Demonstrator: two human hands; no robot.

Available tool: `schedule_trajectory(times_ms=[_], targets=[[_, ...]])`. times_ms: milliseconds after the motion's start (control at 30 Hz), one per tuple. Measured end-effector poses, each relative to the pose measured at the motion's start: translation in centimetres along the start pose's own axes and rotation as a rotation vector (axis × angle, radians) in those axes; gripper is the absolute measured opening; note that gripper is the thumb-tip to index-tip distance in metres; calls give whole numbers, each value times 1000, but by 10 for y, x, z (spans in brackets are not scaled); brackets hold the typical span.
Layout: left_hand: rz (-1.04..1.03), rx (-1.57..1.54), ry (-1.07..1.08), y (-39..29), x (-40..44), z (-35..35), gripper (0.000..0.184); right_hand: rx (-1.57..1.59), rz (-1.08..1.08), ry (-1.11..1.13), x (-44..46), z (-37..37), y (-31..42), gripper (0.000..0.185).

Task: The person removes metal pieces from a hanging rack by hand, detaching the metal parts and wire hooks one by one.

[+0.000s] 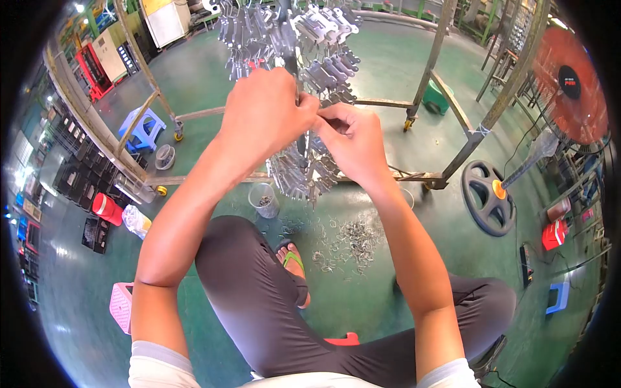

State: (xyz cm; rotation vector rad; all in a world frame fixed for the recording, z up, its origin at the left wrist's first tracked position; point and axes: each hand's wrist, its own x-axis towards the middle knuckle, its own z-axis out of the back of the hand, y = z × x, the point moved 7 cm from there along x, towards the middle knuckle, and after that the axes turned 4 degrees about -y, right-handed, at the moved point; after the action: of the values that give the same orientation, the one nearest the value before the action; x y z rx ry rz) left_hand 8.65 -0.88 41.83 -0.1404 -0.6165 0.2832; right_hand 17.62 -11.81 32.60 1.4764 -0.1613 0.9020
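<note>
Flat silvery metal parts (326,22) hang in dense clusters around an upright bar in front of me. My left hand (265,107) is raised against the cluster, fingers curled and thumb pressed to the index finger. Beside it, my right hand (356,139) pinches with thumb and fingertips, nearly touching the left thumb. Whatever lies between the fingers is hidden or too small to name. More hanging parts (297,174) show below both hands. Many small bent metal hooks (362,242) lie scattered on the green floor, near a clear plastic container (264,200) holding small metal pieces.
A wheeled metal frame (446,174) surrounds the hanging parts. At the left stand a blue stool (143,129), a small tub (165,157) and a red jug (107,209). On the right are an orange fan (569,81) with its round base (488,197) and a red container (554,235).
</note>
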Motion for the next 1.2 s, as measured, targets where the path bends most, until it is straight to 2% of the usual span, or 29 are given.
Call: schedule_trajectory(times_ms=[233,333,433,533,567,667,700,833,900,933,967,1000,1033,1133,1200], targets=[[117,-68,8,14,1,-7,43,208,-125,-204,-11,2,-11,16],[185,-227,158,21,0,-12,46,169,-104,-147,-6,4,-11,16],[197,-130,476,15,-13,-20,45,174,-170,-84,-5,12,-4,18],[-75,-174,352,5,-29,-40,43,104,-46,-16,0,17,9,18],[-78,-222,403,5,-32,-50,35,87,-92,16,-1,19,11,22],[-60,-168,324,8,-34,-60,30,-269,-149,175,2,24,18,26],[-104,-124,301,5,-36,-62,27,-367,-55,104,1,27,21,21],[-162,-38,224,4,-43,-66,28,-865,-372,444,-26,29,-23,15],[-148,8,237,6,-45,-64,28,-933,-548,648,-64,12,-86,18],[-146,34,233,7,-44,-62,29,-973,-498,841,-85,-4,-108,21],[-136,46,234,10,-44,-61,29,-951,-588,780,-114,-15,-163,22],[-128,60,237,13,-45,-60,29,-888,-517,705,-138,-30,-200,18],[-119,76,241,16,-45,-60,29,-767,-613,806,-152,-44,-218,17],[-90,106,278,21,-48,-58,30,-318,-666,726,-171,-56,-231,14],[-77,125,298,24,-50,-57,30,-366,-549,681,-156,-44,-227,20]])
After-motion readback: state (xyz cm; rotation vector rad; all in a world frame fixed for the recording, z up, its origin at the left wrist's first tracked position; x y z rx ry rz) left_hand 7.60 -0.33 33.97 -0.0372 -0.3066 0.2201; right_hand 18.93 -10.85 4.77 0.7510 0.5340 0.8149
